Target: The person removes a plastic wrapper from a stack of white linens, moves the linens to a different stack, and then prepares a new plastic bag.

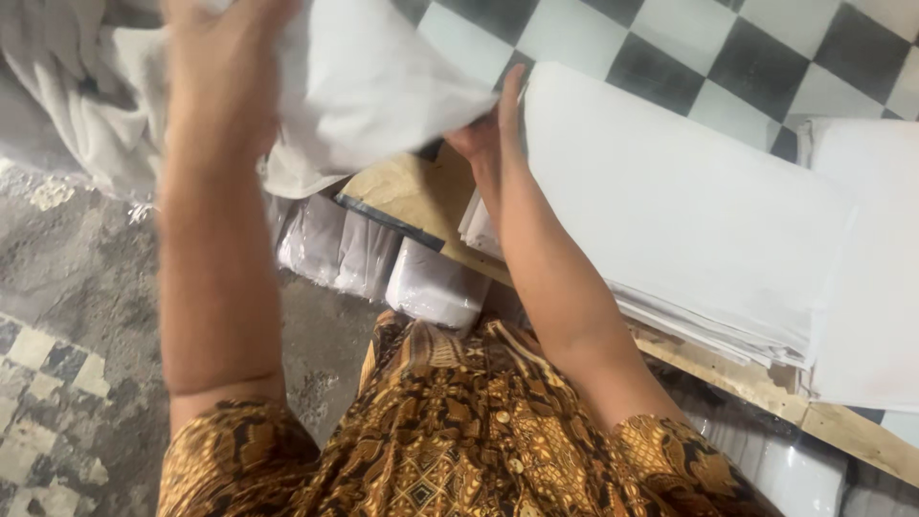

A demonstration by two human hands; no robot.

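Note:
My left hand is raised at the top left and grips a loose white cloth that hangs in front of me. My right hand holds the same cloth from underneath at its right edge, fingers pointing up. Just right of that hand lies a stack of folded white cloths on a wooden board. My brown patterned sleeves and clothing fill the bottom of the view.
A second white folded pile lies at the far right. Plastic-wrapped white bundles sit under the board. A heap of white fabric is at top left. The floor is grey concrete with black-and-white tiles beyond.

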